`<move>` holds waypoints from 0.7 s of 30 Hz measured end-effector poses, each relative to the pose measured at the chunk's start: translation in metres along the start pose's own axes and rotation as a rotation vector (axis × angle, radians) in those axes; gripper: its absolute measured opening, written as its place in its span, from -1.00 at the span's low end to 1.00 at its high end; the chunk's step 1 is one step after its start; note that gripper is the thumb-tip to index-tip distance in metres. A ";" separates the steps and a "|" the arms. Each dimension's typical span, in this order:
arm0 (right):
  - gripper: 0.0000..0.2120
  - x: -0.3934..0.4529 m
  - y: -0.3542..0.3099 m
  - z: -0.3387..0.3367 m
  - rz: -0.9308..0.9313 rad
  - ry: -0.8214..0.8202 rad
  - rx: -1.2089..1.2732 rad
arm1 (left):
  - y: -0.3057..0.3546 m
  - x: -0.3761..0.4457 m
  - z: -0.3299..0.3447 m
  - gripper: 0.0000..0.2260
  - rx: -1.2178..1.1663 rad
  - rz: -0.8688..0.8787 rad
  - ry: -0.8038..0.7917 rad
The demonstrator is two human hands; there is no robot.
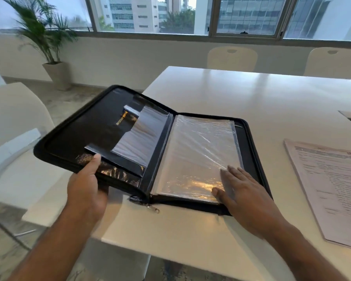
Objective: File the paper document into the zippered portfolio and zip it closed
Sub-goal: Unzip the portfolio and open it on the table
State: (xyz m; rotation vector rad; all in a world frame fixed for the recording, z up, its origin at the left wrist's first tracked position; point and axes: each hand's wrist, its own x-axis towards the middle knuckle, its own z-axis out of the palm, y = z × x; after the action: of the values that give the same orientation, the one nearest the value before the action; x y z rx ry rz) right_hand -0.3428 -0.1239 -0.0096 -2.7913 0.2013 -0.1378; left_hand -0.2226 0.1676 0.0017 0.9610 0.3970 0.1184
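Left hand [87, 183] grips the raised left cover of the open black portfolio [73, 138], thumb on top, at the white table's [251, 94] corner; right hand [245, 193] lies flat, fingers straight, on its clear sleeves [197, 151]; the paper document [330, 189] sits apart, far right.

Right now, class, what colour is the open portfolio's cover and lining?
Black, with small gold lettering inside the portfolio; the head view shows it.

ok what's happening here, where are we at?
A person has the black zippered portfolio open on the white table. The left hand grips its left cover, lifted off the table's edge; the right hand lies flat on the clear sleeves. The paper document lies to the right, not yet filed.
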 end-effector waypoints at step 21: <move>-0.34 -0.001 -0.004 0.000 0.026 0.003 0.073 | -0.021 0.012 -0.018 -0.45 1.418 0.838 -0.139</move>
State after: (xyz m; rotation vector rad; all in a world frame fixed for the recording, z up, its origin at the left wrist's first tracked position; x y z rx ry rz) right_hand -0.3438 -0.1201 -0.0086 -2.7153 0.2285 -0.1396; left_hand -0.2201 0.1729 -0.0281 2.4884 -0.1613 0.5695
